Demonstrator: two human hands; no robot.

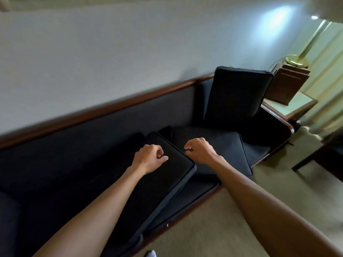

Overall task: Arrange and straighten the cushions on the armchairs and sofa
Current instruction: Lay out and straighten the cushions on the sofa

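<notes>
Your left hand (pixel 151 156) and right hand (pixel 199 150), fingers curled and holding nothing, hover over a dark seat cushion (pixel 157 182) lying askew on the sofa (pixel 92 127). Beyond, a back cushion (pixel 235 95) leans upright by the side table (pixel 297 104).

No text, label, brand, number or sign is showing readably anywhere in the view. The dark cushions (pixel 161 175), the sofa (pixel 92 127) with its wooden rail, and the wooden box (pixel 289 84) under the brass lamp base are all appearing plain, with no print or marking that can be made out.
</notes>
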